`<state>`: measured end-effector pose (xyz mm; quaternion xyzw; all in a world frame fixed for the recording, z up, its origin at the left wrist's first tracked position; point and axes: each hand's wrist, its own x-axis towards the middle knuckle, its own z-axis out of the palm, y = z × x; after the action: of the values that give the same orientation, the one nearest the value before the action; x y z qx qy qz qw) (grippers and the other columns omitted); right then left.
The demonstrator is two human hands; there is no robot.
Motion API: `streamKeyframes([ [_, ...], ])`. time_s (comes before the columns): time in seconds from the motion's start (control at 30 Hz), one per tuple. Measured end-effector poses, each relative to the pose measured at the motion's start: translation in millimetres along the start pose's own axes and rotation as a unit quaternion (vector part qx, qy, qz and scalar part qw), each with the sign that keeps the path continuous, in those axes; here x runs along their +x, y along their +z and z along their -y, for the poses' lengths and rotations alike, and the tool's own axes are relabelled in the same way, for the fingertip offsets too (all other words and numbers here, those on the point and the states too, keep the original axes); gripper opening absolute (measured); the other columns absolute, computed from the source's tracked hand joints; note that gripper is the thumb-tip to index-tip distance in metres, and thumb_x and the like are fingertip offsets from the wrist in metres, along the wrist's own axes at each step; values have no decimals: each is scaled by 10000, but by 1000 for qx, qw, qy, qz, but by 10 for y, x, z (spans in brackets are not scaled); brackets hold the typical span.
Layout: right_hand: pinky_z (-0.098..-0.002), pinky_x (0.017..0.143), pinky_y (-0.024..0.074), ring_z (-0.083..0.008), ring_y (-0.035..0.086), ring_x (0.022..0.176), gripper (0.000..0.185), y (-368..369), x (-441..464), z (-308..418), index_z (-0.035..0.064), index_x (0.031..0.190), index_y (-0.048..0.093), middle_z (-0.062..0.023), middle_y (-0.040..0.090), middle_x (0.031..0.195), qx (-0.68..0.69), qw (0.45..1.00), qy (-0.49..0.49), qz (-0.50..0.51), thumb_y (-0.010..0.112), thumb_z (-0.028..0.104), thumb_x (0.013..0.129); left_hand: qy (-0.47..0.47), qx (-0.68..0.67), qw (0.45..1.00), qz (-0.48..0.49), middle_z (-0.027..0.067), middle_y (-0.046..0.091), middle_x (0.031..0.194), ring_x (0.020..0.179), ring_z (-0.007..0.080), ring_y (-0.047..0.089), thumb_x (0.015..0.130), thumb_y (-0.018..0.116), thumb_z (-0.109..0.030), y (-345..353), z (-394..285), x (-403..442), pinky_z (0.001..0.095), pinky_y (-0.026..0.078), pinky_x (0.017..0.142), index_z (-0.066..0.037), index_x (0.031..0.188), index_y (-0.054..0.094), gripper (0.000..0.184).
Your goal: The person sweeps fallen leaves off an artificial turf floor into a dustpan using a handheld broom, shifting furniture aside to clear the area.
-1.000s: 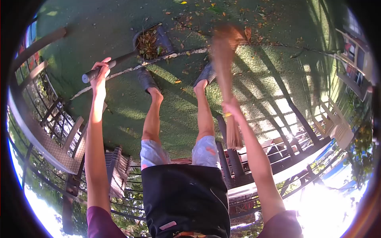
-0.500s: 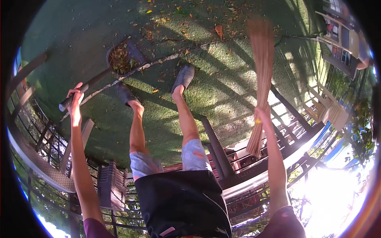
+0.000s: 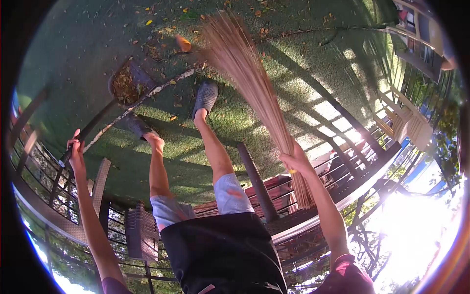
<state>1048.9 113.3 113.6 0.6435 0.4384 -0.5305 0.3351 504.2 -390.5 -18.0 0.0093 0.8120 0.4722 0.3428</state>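
Where the head view looks down past my legs, green, textured ground (image 3: 78, 81) fills the middle, sunlit and striped with shadow toward the right. A pale, uneven line (image 3: 156, 89) crosses it at a slant, near both dark shoes (image 3: 205, 95). Loose leaves lie scattered toward the top; one larger orange leaf (image 3: 184, 43) is blurred.

Edges: a curved dark ledge (image 3: 338, 200) with a bright rim bounds the lower right, bars around it. Pale chair (image 3: 411, 125) far right; stacked chairs (image 3: 142, 232) lower left, near my left forearm. Between the shoes and the right-hand ledge, the ground runs wide beneath the broom.

Left hand (image 3: 76, 151): fingers curled round the dustpan handle (image 3: 98, 119) near its end. Dustpan (image 3: 139, 76) on the ground beyond the left shoe, holding leaves (image 3: 125, 88).

Right hand (image 3: 295, 159): fingers closed around the narrow part of the broom (image 3: 254, 83). Its bristles fan toward the upper left, tips near the orange leaf; the butt end points back toward the ledge.
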Motion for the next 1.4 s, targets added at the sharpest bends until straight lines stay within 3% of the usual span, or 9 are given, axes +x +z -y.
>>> streamKeyframes([
  [0.1,-233,426,490,-123,540,534,806,-511,20,-136,39,1427,255,-101,566,780,53,993,-3,-105,644,42,720,-60,-96,993,-19,101,506,1352,1100,144,512,899,518,-47,-67,55,61,280,454,922,-100,910,544,61],
  [0.23,-269,400,463,-135,530,475,390,-1429,962,-119,11,1138,467,-56,543,666,138,969,10,-203,599,51,773,-70,-89,993,-18,96,502,1358,1126,143,505,902,512,-44,-122,71,99,269,460,916,-106,913,540,68],
  [0.3,-282,400,461,-120,534,459,231,-1737,1466,174,26,964,534,-33,539,619,118,960,-112,-229,628,127,779,-70,-87,993,-24,94,502,1359,1139,145,502,905,508,-48,-68,-1,60,270,461,915,-108,916,538,68],
  [0.47,-273,451,491,-149,583,537,494,-1207,2618,672,12,1125,458,-64,593,741,17,976,-122,-177,694,35,692,-52,-76,995,-29,110,494,1367,1168,162,494,906,508,-62,-74,21,27,280,459,919,-114,908,529,57],
  [0.67,-268,505,537,-168,604,633,679,430,1349,423,43,1338,354,-165,590,1053,-44,997,-67,4,680,19,743,-59,-105,992,-21,114,497,1365,1160,172,496,901,511,-68,-143,63,96,303,426,939,-115,911,535,53],
  [0.8,-281,442,510,-179,593,561,775,30,554,148,43,1405,286,-203,581,1035,-35,997,-68,-16,671,29,732,-64,-98,993,-15,116,481,1369,1077,132,504,915,491,-68,-121,-3,93,284,418,929,-93,953,517,52],
  [0.97,-282,443,494,-150,588,538,800,-1225,805,345,47,1444,237,-101,611,823,-59,968,-88,-226,622,78,744,-64,-98,993,-28,99,523,1331,1142,164,504,883,518,-68,-107,2,80,302,435,925,-118,899,538,56],
  [1.17,-265,401,448,-133,561,476,363,-2153,2388,1284,13,1055,493,-64,582,653,-42,957,-135,-254,650,82,736,-69,-77,993,-47,103,527,1323,1159,179,500,878,524,-72,-9,-65,45,319,425,947,-116,885,528,45],
  [1.4,-277,508,529,-183,625,633,793,409,1772,1158,-2,1389,300,-197,605,1018,-127,984,-115,-56,691,86,705,-92,-104,989,-57,73,557,1298,1120,151,517,905,509,-63,-104,22,140,309,443,926,-127,865,520,77],
])
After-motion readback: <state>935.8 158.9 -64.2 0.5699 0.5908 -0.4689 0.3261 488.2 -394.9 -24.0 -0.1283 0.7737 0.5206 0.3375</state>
